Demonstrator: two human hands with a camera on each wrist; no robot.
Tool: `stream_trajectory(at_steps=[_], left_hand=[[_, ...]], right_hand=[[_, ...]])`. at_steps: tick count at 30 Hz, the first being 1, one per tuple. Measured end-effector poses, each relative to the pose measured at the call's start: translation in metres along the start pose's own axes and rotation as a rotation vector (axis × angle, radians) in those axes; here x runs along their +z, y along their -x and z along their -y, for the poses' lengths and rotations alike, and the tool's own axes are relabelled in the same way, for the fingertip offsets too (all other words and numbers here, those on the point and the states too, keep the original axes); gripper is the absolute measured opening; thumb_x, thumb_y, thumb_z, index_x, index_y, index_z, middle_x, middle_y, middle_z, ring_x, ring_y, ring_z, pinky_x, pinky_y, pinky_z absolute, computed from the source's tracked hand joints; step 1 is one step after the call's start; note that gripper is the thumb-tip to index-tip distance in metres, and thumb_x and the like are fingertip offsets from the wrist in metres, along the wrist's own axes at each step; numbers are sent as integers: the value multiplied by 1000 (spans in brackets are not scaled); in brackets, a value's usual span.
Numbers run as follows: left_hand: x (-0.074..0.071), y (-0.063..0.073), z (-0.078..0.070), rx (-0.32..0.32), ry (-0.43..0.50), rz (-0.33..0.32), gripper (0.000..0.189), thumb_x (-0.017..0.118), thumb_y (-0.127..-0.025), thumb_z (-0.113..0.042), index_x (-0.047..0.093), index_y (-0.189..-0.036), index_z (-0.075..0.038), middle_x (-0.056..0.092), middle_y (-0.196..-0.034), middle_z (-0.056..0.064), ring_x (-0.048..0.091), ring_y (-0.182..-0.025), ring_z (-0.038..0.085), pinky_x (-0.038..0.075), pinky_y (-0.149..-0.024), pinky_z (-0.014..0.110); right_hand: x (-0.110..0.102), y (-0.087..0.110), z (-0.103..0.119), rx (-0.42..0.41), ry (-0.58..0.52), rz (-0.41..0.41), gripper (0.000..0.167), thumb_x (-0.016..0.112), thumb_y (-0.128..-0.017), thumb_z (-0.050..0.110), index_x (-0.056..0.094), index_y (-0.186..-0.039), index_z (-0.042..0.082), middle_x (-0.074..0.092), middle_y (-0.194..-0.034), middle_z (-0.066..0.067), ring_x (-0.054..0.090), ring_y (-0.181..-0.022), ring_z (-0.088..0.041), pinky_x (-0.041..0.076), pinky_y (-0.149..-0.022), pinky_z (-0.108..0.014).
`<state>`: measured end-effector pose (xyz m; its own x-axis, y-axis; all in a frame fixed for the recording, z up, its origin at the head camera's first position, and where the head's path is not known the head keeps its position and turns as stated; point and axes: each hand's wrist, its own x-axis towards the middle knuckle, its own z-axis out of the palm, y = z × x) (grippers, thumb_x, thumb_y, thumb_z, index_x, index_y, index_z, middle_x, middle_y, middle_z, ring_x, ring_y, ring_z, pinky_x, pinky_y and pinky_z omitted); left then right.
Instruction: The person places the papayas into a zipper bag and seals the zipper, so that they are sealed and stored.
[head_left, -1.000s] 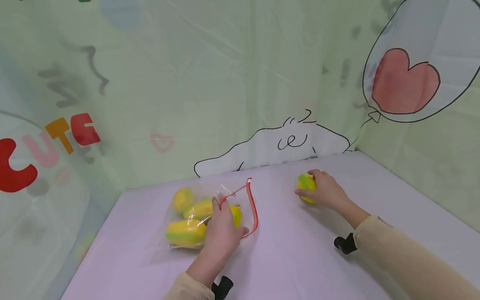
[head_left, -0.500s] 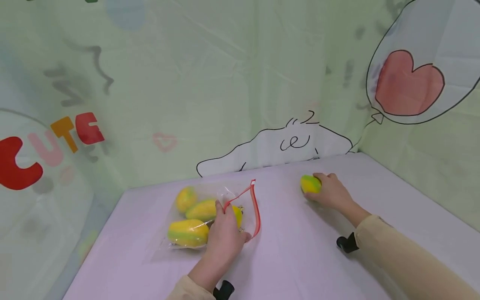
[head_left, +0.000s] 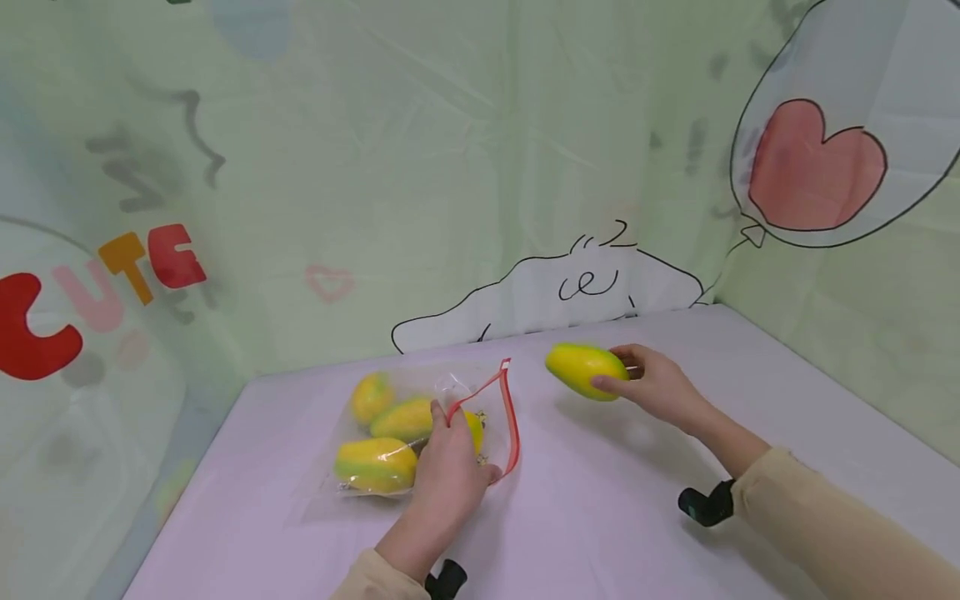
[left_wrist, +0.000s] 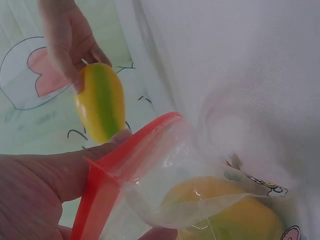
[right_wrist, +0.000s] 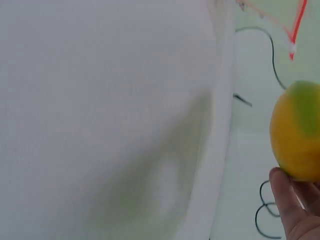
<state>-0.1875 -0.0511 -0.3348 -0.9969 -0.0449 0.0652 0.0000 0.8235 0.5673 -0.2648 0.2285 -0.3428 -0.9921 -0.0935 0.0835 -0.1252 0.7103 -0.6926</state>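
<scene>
In the head view my right hand point(head_left: 656, 383) holds an oblong yellow fruit point(head_left: 581, 370) with a green stripe, like a mango or small papaya, raised over the table. Thumb and fingers grip one end; the other end points left toward the bag. My left hand point(head_left: 448, 467) holds a clear zip bag point(head_left: 322, 492) at its red-edged mouth, which gapes to the right. Inside the bag lie several similar fruits point(head_left: 375, 464), one partly behind the left hand. The left wrist view shows the left thumb along the red rim point(left_wrist: 142, 142), with a fruit point(left_wrist: 235, 220) inside the bag.
A pale lilac cloth covers the table point(head_left: 570, 508). Behind it hangs a printed curtain point(head_left: 420, 167) with a balloon and letters. Black wrist cameras point(head_left: 708, 502) sit under both sleeves.
My right hand has lifted the fruit from the table and turned it lengthwise, its free end now pointing left. The left hand and the bag have barely moved.
</scene>
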Motion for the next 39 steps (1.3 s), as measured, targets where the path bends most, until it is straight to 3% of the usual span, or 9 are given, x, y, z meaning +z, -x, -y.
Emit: stream_trajectory(at_steps=[7, 19, 25, 32, 39], left_hand=[[0, -1, 0, 3, -12, 5, 93, 94, -71, -12, 45, -149, 5, 28, -164, 28, 68, -109, 36, 61, -87, 42], [1, -2, 0, 6, -11, 7, 92, 94, -71, -12, 47, -147, 6, 29, -164, 29, 68, -110, 36, 62, -85, 40], [1, -2, -1, 12, -15, 4, 88, 93, -72, -12, 48, -145, 7, 29, -163, 30, 68, -108, 37, 61, -87, 42], [2, -1, 0, 47, -10, -5, 87, 93, -71, -12, 49, -143, 8, 28, -162, 33, 69, -109, 40, 60, -91, 45], [1, -1, -1, 63, -29, 1, 81, 93, -71, -13, 54, -138, 9, 30, -161, 34, 69, -109, 41, 60, -91, 47]], right_hand=[[20, 5, 21, -98, -60, 82, 69, 72, -94, 44, 54, -142, -1, 62, -135, -23, 66, -101, -25, 58, -84, -35], [43, 5, 35, -118, -91, 165, 65, 78, -90, 38, 58, -138, -2, 65, -130, -20, 67, -98, -22, 60, -84, -34], [58, 5, 48, -99, -41, 112, 60, 80, -87, 40, 64, -128, -2, 69, -120, -16, 66, -96, -21, 60, -80, -33], [79, 5, 68, -41, -23, -7, 58, 81, -86, 44, 66, -119, -2, 71, -106, -12, 63, -91, -21, 59, -74, -31], [102, 3, 85, -15, -151, -106, 54, 83, -86, 32, 62, -121, -4, 68, -111, -17, 64, -75, -16, 59, -67, -27]])
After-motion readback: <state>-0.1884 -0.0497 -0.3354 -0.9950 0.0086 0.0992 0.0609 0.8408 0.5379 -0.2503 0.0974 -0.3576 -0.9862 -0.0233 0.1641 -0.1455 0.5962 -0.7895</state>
